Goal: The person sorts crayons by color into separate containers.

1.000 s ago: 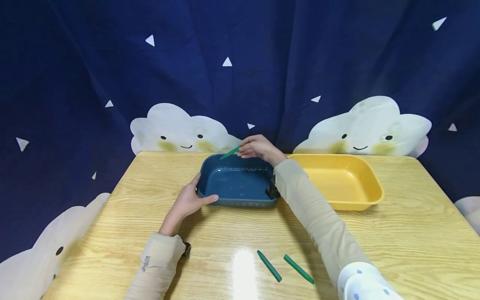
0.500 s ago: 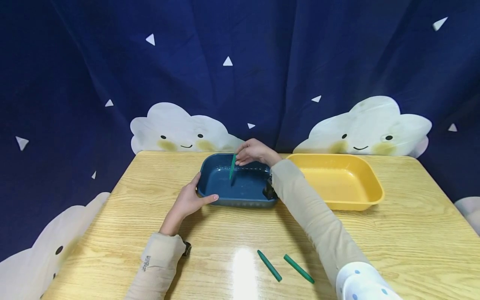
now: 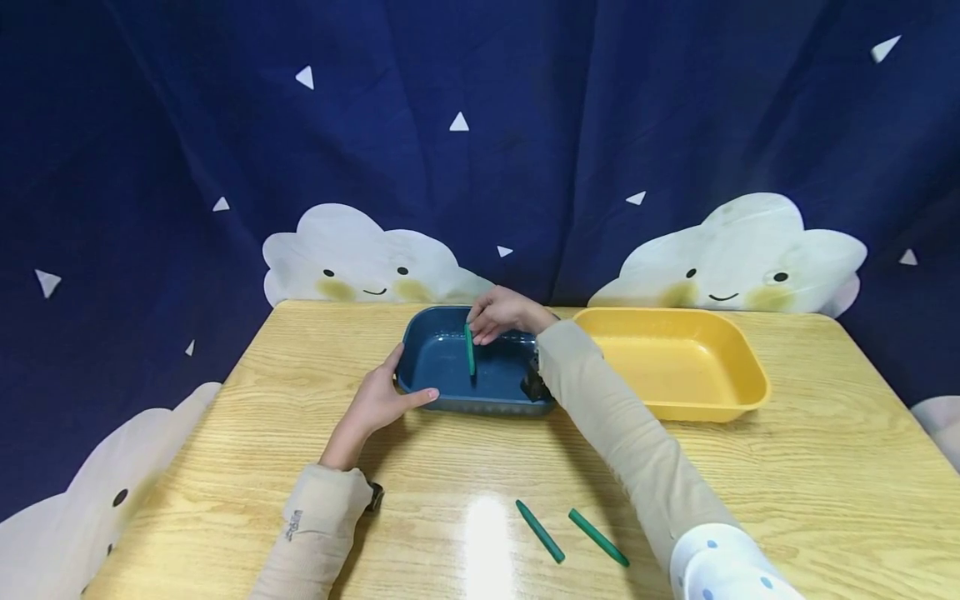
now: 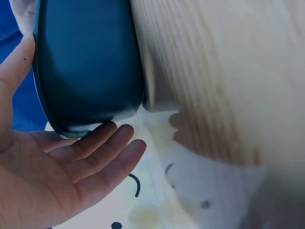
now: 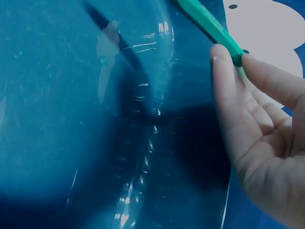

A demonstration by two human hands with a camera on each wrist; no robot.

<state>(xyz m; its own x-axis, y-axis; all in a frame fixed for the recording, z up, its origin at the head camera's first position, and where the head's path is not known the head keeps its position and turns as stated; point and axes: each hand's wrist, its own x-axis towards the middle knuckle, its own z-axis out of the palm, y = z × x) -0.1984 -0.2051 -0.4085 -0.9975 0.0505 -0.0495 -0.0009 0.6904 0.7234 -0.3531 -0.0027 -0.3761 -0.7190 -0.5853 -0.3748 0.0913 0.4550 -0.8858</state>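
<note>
In the head view a dark blue bin [image 3: 487, 407] stands at the back middle of the table. My right hand [image 3: 501, 313] is over its back part, pinching one end of a green crayon [image 3: 470, 350]. The crayon points downward over the bin floor. The right wrist view has the pinched end of the crayon [image 5: 209, 26] between thumb and fingertip. My left hand [image 3: 378, 402] rests at the bin's left front corner, thumb along the front rim. In the left wrist view, the fingers of this hand [image 4: 62, 176] extend straight beside the bin wall.
A yellow bin [image 3: 675, 367] stands right of the blue one. Two more green crayons, a darker one [image 3: 540, 531] and a brighter one [image 3: 598, 537], lie on the wooden table [image 3: 825, 467] nearer the front. A blue curtain [image 3: 480, 125] with clouds hangs behind.
My right hand has come down slightly toward the blue bin. The crayon in it has swung from pointing left to pointing downward. My left hand has stayed at the bin's corner.
</note>
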